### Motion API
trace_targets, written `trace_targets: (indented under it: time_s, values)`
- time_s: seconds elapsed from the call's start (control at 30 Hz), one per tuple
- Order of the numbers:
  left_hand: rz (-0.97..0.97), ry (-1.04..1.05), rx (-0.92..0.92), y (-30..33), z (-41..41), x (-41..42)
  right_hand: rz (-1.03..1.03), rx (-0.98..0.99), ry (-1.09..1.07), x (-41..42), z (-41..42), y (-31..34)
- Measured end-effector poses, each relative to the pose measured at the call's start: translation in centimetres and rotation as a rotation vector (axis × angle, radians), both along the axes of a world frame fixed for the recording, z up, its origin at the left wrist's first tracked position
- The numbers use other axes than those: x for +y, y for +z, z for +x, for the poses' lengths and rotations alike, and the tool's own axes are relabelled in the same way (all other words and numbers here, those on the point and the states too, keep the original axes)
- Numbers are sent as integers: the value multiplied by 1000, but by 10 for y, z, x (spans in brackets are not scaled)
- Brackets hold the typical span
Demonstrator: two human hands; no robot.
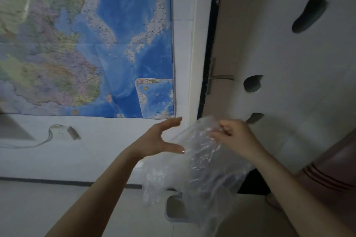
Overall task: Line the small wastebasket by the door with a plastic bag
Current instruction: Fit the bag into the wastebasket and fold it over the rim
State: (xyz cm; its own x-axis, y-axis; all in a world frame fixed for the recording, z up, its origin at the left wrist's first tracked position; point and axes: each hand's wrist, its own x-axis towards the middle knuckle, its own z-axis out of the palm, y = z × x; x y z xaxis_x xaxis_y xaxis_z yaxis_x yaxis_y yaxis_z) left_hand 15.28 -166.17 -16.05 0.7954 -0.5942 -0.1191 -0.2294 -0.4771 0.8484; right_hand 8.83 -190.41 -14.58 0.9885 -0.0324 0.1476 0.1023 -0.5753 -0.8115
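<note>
A clear, crinkled plastic bag [194, 171] hangs in the air in front of me. My right hand [234, 137] pinches its top edge between closed fingers. My left hand [160, 139] is spread wide, its thumb tip touching the bag's left side, fingers apart and holding nothing. Below the bag, on the floor by the door, stands the small grey wastebasket [176, 210]; the hanging bag covers most of it, so only its left rim and wall show.
A large map [86, 42] hangs on the white wall to the left, with a wall socket and cable [61, 133] under it. The pale door [279, 63] with a metal handle [219, 78] is on the right. A brown garment [333, 171] hangs at the right edge.
</note>
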Motion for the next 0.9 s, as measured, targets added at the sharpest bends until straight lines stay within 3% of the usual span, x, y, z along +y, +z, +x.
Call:
trace_targets:
  time_s: [0.3,0.7,0.9]
  values:
    - [-322,113,-148,24,-5,-56,22,-17,2,6,-1,12]
    - [-448,357,27,13,9,-9,-118,255,24,-63,-22,-20]
    - [-442,474,106,-8,15,24,61,199,-36,-75,-19,-48]
